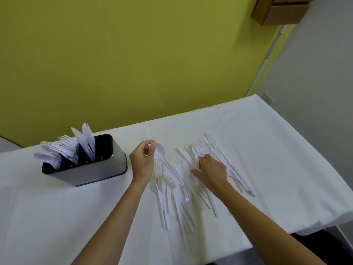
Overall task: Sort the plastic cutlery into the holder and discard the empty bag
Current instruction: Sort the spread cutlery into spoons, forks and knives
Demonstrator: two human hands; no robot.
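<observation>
A pile of white plastic cutlery lies spread on the white tablecloth, forks, spoons and knives mixed. My left hand pinches white cutlery, with a spoon at its fingertips at the pile's left edge. My right hand rests on the pile's middle, fingers spread over the pieces. The steel holder with black dividers stands at the left, with knives, forks and spoons upright in it. No bag is in view.
The table with its white cloth stands against a yellow-green wall. Its right edge drops off at the far right, its front edge near me. A cardboard box sits high at the top right.
</observation>
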